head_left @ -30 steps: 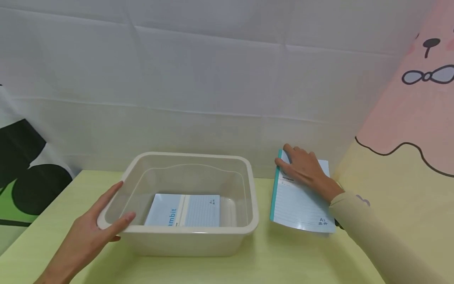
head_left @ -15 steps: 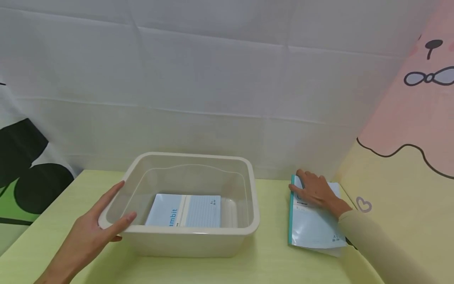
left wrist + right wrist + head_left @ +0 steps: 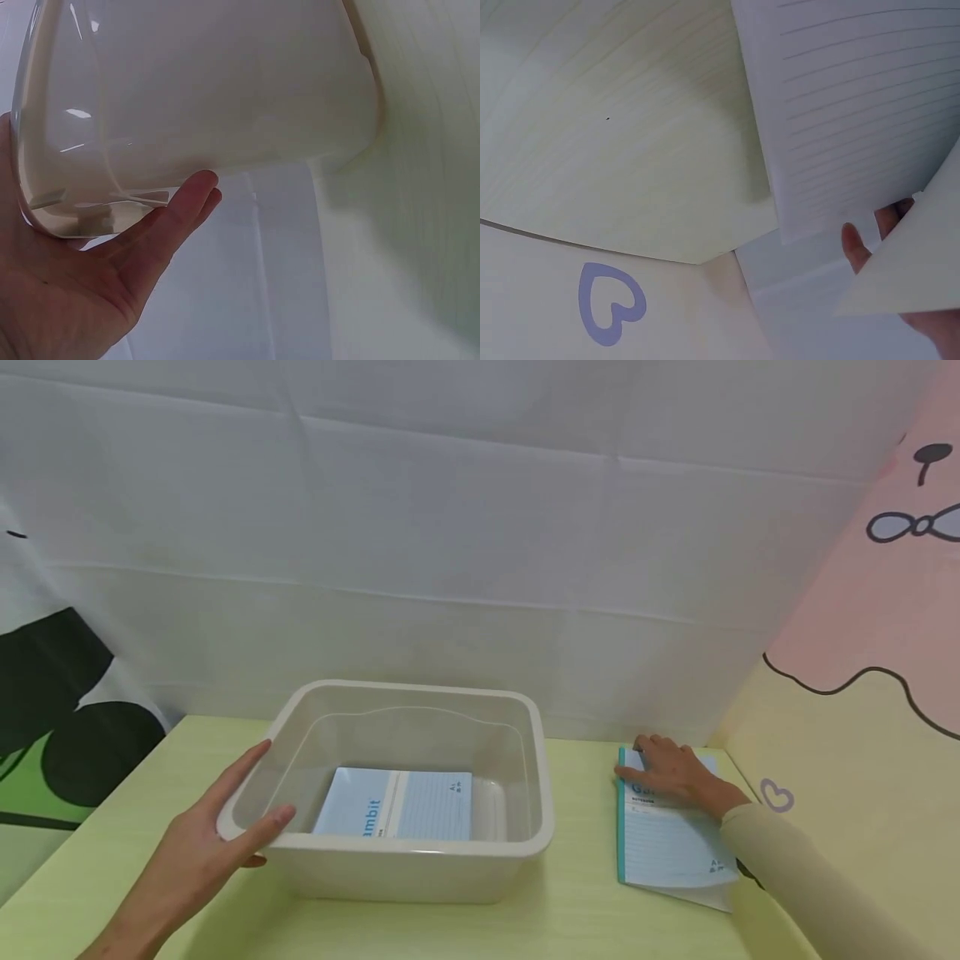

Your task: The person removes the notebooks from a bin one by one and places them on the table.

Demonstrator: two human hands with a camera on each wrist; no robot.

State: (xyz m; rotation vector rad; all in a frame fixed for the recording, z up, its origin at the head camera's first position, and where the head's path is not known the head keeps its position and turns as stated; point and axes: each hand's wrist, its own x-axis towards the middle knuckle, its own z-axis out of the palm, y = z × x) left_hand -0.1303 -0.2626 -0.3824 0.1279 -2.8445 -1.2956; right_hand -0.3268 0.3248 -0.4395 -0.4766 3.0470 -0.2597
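My left hand [image 3: 187,852] grips the left front corner of a cream plastic basin [image 3: 405,867], thumb over the front rim and fingers along the left side. In the left wrist view the same hand [image 3: 112,270] curls about the basin's outer wall [image 3: 225,82]. A light blue notebook [image 3: 390,802] lies inside on the bottom. Right of the basin, my right hand [image 3: 678,777] holds the upper part of another blue notebook [image 3: 667,847] with a teal spine. The right wrist view shows its lined page [image 3: 862,112] beneath a lifted cover, which partly hides the fingers [image 3: 853,244].
The pale yellow-green table [image 3: 570,910] ends at a white cloth backdrop [image 3: 450,527]. A side panel with a purple heart [image 3: 777,795] borders the table on the right. Black and green printed shapes [image 3: 82,718] are at the left.
My right hand has moved right and down with the notebook, bringing it onto the table near the right side panel. The left hand and basin stay in place.
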